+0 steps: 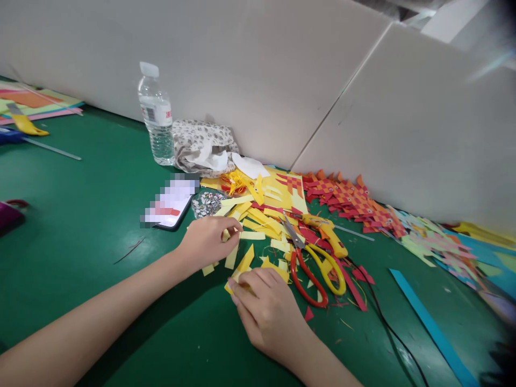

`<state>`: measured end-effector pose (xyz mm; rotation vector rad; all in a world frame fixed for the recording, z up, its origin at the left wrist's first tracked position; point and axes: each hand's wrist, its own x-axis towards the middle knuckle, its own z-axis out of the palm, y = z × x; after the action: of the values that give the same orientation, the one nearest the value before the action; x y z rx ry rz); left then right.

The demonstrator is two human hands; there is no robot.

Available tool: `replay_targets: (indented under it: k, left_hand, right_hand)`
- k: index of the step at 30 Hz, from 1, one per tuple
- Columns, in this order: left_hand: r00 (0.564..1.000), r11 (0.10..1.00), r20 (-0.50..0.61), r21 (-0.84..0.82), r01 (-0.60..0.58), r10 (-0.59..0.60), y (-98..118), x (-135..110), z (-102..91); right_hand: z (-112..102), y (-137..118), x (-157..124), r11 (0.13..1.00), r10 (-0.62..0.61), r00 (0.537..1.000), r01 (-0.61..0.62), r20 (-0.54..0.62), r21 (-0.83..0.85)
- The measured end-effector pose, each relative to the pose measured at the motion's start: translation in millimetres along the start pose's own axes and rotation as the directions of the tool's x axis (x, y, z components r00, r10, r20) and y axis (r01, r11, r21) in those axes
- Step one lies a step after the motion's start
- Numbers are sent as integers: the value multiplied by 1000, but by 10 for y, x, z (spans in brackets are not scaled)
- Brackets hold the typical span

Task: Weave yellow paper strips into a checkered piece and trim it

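Note:
My right hand (268,309) pinches a folded yellow paper strip (245,260) low over the green table. Just above and to the left, my left hand (212,242) is closed, its fingertips curled among pale yellow paper strips (253,235); what they hold, if anything, is hidden. Right of both hands lie scissors (298,242) with one red and one yellow handle, blades partly apart. Beyond them rests a yellow glue gun (328,234) with a black cord. Yellow and red paper scraps (355,287) surround the scissors.
A water bottle (155,115) stands by a patterned cloth pouch (205,142) at the grey partition (242,64). A phone (171,204) lies left of a bag of small googly eyes (209,203). Orange-red woven paper fish (346,196) and a blue strip (431,325) are at right.

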<state>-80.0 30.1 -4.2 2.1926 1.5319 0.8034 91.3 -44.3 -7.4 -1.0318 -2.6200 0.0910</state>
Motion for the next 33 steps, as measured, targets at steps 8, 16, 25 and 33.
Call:
replay_targets:
  k: [8, 16, 25, 33]
  left_hand:
    - [1000, 1000, 26, -2, -8, 8, 12, 5, -9]
    - [1000, 1000, 26, -16, -2, 2, 27, -3, -14]
    - [997, 997, 78, -71, 0, 5, -5, 10, 14]
    - [997, 988, 66, -155, -26, 37, 12, 6, 3]
  right_hand:
    - [-18, 82, -49, 992, 107, 909, -68, -403, 110]
    - [-105, 220, -66, 963, 267, 911, -237, -315, 130]
    - [-58, 246, -62, 928, 335, 939, -315, -78, 200]
    - [-50, 242, -64, 898, 355, 923, -291, -151, 330]
